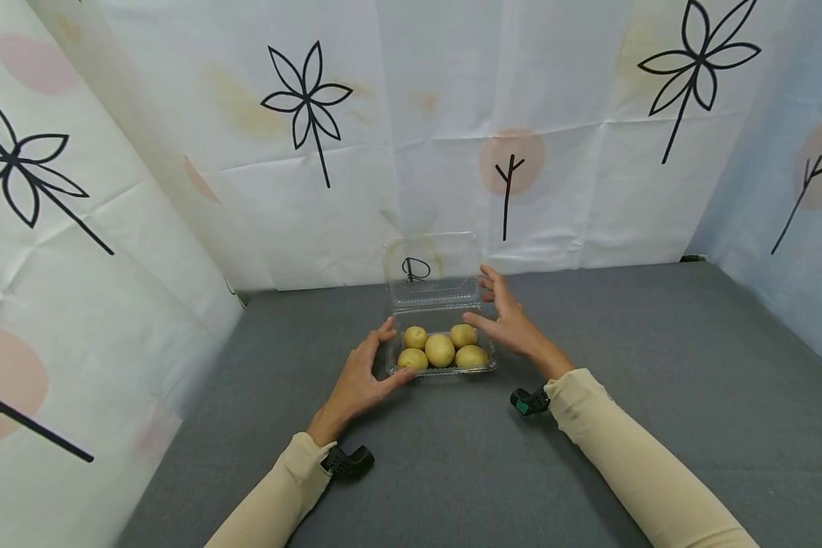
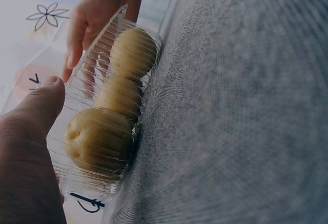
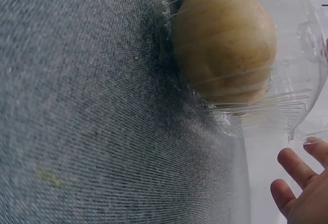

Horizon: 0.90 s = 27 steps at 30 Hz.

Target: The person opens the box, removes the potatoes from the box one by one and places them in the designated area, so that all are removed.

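A clear plastic clamshell box [image 1: 441,373] lies on the table with its lid [image 1: 445,266] standing up at the back. Several yellow potatoes [image 1: 440,350] fill its base; through the ribbed wall, one potato [image 3: 225,44] looms large in the right wrist view. My left hand [image 1: 359,384] rests at the box's left front corner, thumb [image 2: 48,98] along the front rim and fingers, fairly straight, along the left side. My right hand [image 1: 510,323] is spread beside the right rear, near the hinge and lid edge, holding nothing. Its fingertips [image 3: 292,162] show just beyond the box.
Grey cloth covers the table [image 1: 452,472]. White fabric [image 1: 438,99] with printed leaves and pale circles hangs behind and at both sides, close behind the raised lid. Black wrist devices [image 1: 348,462] sit at both sleeve cuffs.
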Each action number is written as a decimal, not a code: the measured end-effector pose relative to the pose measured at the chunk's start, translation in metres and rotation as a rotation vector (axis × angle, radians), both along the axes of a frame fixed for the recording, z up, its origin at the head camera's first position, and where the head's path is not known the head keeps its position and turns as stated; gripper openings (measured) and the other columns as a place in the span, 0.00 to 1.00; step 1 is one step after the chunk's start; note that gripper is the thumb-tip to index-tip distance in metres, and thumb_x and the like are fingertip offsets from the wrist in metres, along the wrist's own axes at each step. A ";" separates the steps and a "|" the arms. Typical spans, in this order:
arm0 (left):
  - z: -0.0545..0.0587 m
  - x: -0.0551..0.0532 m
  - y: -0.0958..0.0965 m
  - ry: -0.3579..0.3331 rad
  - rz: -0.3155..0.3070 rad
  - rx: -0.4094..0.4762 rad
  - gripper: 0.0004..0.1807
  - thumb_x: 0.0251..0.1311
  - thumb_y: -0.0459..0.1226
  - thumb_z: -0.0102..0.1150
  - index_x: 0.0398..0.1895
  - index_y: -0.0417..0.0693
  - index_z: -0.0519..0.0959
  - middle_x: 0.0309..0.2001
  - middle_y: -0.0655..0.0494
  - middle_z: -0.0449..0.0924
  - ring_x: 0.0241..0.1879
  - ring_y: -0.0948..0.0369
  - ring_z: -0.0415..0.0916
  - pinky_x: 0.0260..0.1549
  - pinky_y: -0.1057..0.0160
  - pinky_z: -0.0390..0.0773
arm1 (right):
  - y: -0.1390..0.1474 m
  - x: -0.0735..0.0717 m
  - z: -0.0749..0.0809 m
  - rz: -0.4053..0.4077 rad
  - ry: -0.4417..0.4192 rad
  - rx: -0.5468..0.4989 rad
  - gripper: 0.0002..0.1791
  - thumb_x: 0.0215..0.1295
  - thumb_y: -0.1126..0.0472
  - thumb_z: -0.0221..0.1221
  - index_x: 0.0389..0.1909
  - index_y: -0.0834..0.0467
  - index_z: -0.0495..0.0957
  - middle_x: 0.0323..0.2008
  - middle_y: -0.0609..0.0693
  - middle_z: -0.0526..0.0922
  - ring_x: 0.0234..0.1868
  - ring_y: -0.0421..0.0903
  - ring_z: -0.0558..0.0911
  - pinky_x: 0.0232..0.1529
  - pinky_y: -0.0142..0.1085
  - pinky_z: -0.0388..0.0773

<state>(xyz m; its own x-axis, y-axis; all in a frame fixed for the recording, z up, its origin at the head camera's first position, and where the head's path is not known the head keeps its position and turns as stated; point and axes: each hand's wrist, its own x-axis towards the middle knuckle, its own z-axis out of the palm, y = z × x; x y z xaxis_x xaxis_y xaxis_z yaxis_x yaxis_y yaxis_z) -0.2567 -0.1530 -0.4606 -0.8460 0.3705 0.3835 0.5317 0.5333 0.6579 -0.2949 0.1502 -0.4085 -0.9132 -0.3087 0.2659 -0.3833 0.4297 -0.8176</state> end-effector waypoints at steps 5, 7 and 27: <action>0.000 0.001 0.000 0.002 -0.005 0.009 0.37 0.63 0.53 0.68 0.69 0.43 0.69 0.81 0.55 0.54 0.79 0.48 0.56 0.72 0.35 0.59 | 0.000 0.001 0.001 0.003 -0.014 0.014 0.50 0.74 0.56 0.59 0.83 0.54 0.35 0.80 0.64 0.49 0.74 0.68 0.60 0.69 0.76 0.30; 0.000 0.001 0.000 0.004 -0.005 0.010 0.37 0.63 0.53 0.68 0.69 0.43 0.69 0.81 0.55 0.54 0.79 0.48 0.56 0.71 0.34 0.60 | 0.000 0.000 0.001 0.002 -0.024 0.020 0.50 0.74 0.55 0.59 0.83 0.53 0.34 0.81 0.63 0.49 0.75 0.67 0.60 0.69 0.76 0.30; 0.002 0.001 0.001 -0.002 0.012 -0.004 0.38 0.62 0.54 0.68 0.69 0.46 0.68 0.81 0.59 0.54 0.79 0.48 0.56 0.72 0.32 0.57 | 0.002 -0.004 -0.009 -0.013 -0.048 0.049 0.49 0.73 0.55 0.59 0.83 0.54 0.37 0.80 0.67 0.49 0.74 0.69 0.62 0.69 0.76 0.33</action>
